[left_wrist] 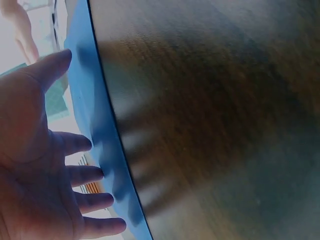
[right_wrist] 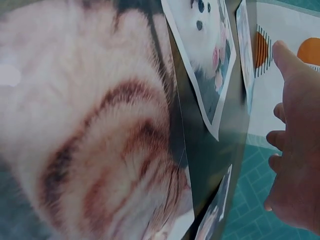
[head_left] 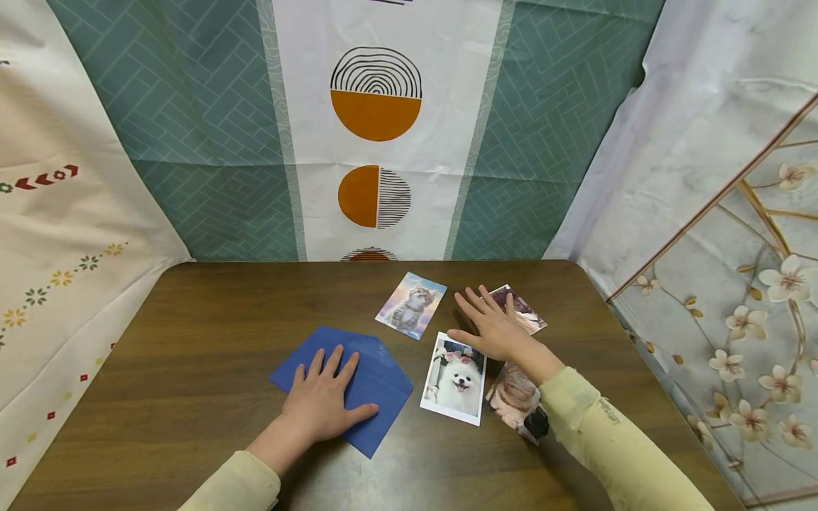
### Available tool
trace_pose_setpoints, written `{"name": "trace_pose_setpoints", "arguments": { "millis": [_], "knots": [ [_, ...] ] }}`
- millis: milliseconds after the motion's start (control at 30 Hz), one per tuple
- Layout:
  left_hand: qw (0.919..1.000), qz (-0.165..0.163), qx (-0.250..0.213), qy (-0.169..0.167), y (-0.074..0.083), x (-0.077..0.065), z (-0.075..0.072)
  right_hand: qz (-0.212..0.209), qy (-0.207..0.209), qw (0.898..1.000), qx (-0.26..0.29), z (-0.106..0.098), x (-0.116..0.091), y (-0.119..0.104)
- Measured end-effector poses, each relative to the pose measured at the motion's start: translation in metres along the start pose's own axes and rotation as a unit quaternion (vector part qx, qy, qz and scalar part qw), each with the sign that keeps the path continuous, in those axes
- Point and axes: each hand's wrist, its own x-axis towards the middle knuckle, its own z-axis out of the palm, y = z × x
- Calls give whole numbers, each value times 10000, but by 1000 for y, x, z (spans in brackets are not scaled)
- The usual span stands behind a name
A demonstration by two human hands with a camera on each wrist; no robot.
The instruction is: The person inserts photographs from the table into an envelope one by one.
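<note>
A blue envelope (head_left: pixel 386 387) with a pointed flap lies on the table, and my left hand (head_left: pixel 319 404) is over it, fingers spread. In the left wrist view the fingertips sit close to the envelope (left_wrist: pixel 87 95); whether they touch is unclear. Palm down, my right hand (head_left: pixel 501 333) is above several photos, its fingers straight and holding nothing. Beneath it a far photo (head_left: pixel 529 317) is partly hidden. A white dog photo (head_left: pixel 456 383) lies to its left. Below the right wrist is a photo of a striped, furry animal (right_wrist: pixel 100 125), partly covered by the forearm.
A kitten photo (head_left: pixel 412 305) lies farther back, between the envelope and the right hand. The brown wooden table (head_left: pixel 192 355) meets a patterned cloth (head_left: pixel 377 177) at the back. More cloths hang at the left (head_left: pixel 77 284) and right (head_left: pixel 722 234) sides.
</note>
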Motion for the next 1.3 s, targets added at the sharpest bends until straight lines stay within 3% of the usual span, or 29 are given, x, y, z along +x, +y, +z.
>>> {"name": "trace_pose_setpoints", "arguments": {
  "millis": [267, 500, 900, 1300],
  "knots": [
    [9998, 166, 54, -39, -6, 2, 3, -106, -74, 9999, 35, 5, 10, -5],
    [9980, 632, 75, -48, -20, 5, -2, -164, -168, 9997, -57, 8, 19, -12],
    [9914, 1201, 104, -507, -46, 17, -18, -287, -361, 9988, -178, 19, 33, -20],
    [9866, 1413, 216, -790, -56, 26, -28, -277, -409, 9981, -368, 24, 47, -27]
  ]
}}
